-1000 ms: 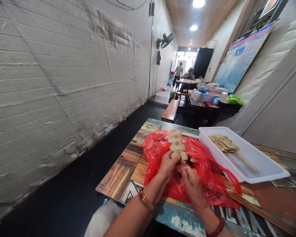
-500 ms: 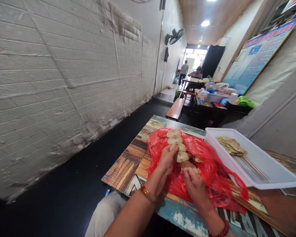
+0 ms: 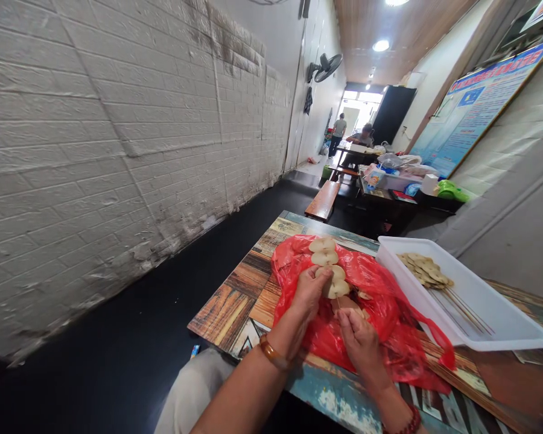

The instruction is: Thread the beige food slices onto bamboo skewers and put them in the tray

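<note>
Pale, thin round slices (image 3: 324, 258) are threaded on a thin wooden skewer, which I hold above an open red plastic bag (image 3: 375, 286). My left hand (image 3: 311, 290) pinches one of the middle slices between thumb and fingers. Below the slices, my right hand (image 3: 358, 333) is closed around the lower part of the skewer. More loose slices lie in the bag beneath, partly hidden by my hands. To the right, a white plastic tray (image 3: 493, 301) holds a pile of finished-looking skewers (image 3: 425, 271) with similar slices, their bare sticks pointing toward me.
The bag and tray rest on a patchwork wood-pattern table (image 3: 235, 301). Beyond it stand a wooden bench (image 3: 323, 200) and another table with bags, a box and a green item (image 3: 451, 190). Two people are at the far end. A white brick-pattern wall (image 3: 163, 132) runs along the left.
The lower slices on the skewer sit closer together now, with a wider gap below the upper ones. Both hands keep nearly the same place, and the view has shifted slightly.
</note>
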Motion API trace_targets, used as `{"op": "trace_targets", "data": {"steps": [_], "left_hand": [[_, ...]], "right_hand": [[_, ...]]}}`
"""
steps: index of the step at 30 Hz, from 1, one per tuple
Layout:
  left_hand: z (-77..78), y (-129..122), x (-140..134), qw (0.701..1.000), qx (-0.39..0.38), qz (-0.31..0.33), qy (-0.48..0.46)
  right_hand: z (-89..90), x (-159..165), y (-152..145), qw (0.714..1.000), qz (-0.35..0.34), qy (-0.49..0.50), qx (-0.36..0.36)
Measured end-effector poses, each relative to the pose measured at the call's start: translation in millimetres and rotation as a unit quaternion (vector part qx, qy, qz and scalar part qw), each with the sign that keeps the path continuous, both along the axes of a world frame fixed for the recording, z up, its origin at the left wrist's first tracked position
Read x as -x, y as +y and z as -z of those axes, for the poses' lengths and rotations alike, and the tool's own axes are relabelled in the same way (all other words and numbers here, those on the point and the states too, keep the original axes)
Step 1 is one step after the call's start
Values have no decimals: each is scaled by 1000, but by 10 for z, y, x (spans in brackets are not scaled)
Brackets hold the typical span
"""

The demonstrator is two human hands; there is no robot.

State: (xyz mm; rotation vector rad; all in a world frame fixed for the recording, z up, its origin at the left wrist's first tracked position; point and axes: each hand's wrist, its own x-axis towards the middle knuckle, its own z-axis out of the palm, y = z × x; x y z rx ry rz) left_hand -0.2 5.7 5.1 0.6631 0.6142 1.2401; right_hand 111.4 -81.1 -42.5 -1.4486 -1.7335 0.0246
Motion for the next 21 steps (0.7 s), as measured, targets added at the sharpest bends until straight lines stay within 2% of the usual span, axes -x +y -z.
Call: {"op": "trace_targets", "data": {"steps": [5,13,21], "left_hand": [[-75,47,112,998,11,-46,-40],[4,68,124,998,6,-49,-35],[12,64,68,998,9,-56,-5]], "right_hand": [[-51,28,-61,1000,-24,-14,-1],[-83,57,-89,999,-41,-30,-3],[-86,40,-81,998,-38,-44,-10]]}}
